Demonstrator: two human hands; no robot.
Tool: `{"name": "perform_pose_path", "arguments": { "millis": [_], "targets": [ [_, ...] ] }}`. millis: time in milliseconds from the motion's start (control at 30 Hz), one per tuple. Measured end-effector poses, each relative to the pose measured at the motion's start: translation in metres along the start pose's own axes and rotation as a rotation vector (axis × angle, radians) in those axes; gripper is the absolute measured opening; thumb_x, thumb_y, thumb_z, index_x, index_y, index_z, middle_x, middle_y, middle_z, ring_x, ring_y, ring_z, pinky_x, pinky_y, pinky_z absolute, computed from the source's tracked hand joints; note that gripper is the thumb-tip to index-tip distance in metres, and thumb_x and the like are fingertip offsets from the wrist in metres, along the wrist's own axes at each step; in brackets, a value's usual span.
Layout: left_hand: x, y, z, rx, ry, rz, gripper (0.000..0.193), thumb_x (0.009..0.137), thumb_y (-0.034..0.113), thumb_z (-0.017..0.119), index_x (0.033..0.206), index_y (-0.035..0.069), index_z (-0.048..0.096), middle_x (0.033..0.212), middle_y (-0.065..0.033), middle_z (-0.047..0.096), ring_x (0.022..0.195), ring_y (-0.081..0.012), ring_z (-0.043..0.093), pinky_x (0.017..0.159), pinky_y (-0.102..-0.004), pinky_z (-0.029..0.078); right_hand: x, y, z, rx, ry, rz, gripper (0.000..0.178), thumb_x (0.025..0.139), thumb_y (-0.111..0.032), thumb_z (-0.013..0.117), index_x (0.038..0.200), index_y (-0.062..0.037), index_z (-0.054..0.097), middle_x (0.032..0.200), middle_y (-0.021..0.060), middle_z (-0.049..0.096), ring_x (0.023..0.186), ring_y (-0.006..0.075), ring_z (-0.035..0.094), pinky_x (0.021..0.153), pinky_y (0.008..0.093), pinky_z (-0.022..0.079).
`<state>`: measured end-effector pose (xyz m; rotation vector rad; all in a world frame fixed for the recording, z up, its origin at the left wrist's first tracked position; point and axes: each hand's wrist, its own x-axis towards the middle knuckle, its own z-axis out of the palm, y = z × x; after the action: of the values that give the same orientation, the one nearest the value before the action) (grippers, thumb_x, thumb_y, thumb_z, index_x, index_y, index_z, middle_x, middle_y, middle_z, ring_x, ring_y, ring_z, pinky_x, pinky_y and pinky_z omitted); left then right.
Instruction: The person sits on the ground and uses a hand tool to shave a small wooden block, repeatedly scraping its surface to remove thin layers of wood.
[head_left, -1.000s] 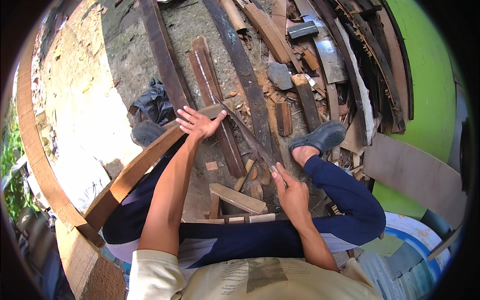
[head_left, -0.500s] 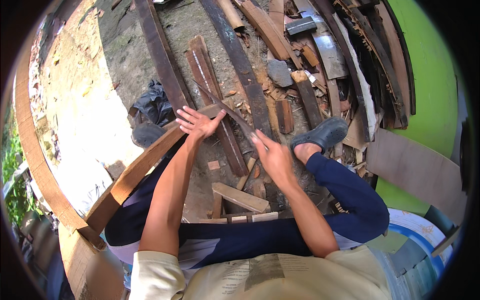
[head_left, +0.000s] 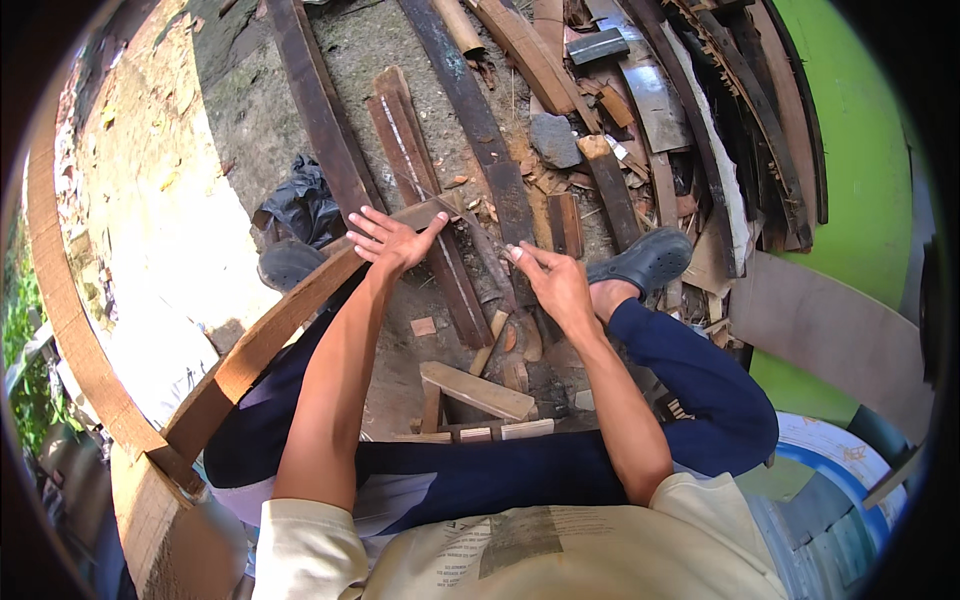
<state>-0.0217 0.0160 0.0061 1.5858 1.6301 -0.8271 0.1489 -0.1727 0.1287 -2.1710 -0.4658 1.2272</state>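
A long, squared wooden beam [head_left: 262, 362] slants from the lower left over my left thigh toward the middle. Near its far end my left hand [head_left: 397, 243] rests palm up, fingers spread, holding nothing. A dark, tapered blade [head_left: 487, 254], smeared by motion, slants beside the beam's end. A curved brown piece [head_left: 531, 338], which looks like its handle, shows below it. My right hand [head_left: 555, 285] has thumb and forefinger pinched at the blade's right edge. Under the beam's end lies a dark plank [head_left: 455, 275] with a pale line along it.
A black plastic bag [head_left: 300, 203] lies beyond my left shoe. Dark boards [head_left: 470, 115] stretch away over the ground. Scrap wood and a grey stone [head_left: 555, 141] lie at the right, before a green wall [head_left: 855, 110]. Small wood blocks [head_left: 478, 391] sit between my legs.
The blade has swung down and back toward me, its tip drawing away from the far side. My right hand has shifted slightly right and now pinches. My left hand stays nearly still.
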Motion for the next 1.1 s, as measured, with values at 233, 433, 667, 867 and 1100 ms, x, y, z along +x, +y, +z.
{"name": "perform_pose_path", "arguments": {
  "millis": [233,433,667,867,1100],
  "targets": [
    [0.003,-0.009,0.002,-0.003,0.033,-0.013,0.162,0.066,0.100,0.056,0.156,-0.006,-0.027,0.163,-0.0342,-0.029,0.149,-0.0589,-0.026,0.120,-0.0706,-0.003,-0.095,0.019,-0.020,-0.252,0.075,-0.009,0.043,0.101,-0.040,0.066,0.125,-0.0066,0.073,0.095,0.0291,0.071,0.090,0.0444,0.072,0.076,0.0451,0.056],
    [0.004,0.000,0.004,-0.046,0.022,0.029,0.165,0.063,0.100,0.058,0.155,-0.005,-0.030,0.162,-0.0338,-0.032,0.147,-0.0574,-0.031,0.118,-0.0713,-0.009,0.007,-0.003,0.025,-0.179,-0.004,-0.047,0.045,0.101,-0.048,0.063,0.127,-0.0123,0.074,0.084,0.0293,0.069,0.086,0.0486,0.069,0.076,0.0513,0.055],
    [-0.002,-0.006,0.000,-0.035,-0.032,0.003,0.165,0.065,0.100,0.057,0.153,-0.008,-0.031,0.160,-0.0352,-0.034,0.145,-0.0583,-0.033,0.117,-0.0709,-0.010,-0.083,0.041,-0.011,-0.161,0.109,-0.082,0.042,0.100,-0.041,0.065,0.126,-0.0081,0.074,0.102,0.0272,0.073,0.090,0.0435,0.073,0.078,0.0483,0.058],
    [0.003,0.001,-0.002,-0.036,-0.019,0.006,0.163,0.066,0.097,0.060,0.154,-0.006,-0.031,0.161,-0.0334,-0.034,0.146,-0.0572,-0.034,0.119,-0.0687,-0.010,0.005,-0.028,0.032,-0.257,-0.006,-0.004,0.043,0.101,-0.042,0.063,0.127,-0.0096,0.073,0.104,0.0260,0.074,0.094,0.0446,0.072,0.081,0.0486,0.058],
    [0.006,-0.006,-0.001,-0.044,-0.025,0.001,0.165,0.065,0.100,0.058,0.152,-0.007,-0.034,0.159,-0.0348,-0.037,0.144,-0.0580,-0.036,0.117,-0.0715,-0.010,-0.080,0.020,-0.013,-0.161,0.098,-0.039,0.040,0.099,-0.034,0.069,0.123,-0.0018,0.074,0.105,0.0255,0.074,0.090,0.0413,0.074,0.078,0.0451,0.059]
  ]
}}
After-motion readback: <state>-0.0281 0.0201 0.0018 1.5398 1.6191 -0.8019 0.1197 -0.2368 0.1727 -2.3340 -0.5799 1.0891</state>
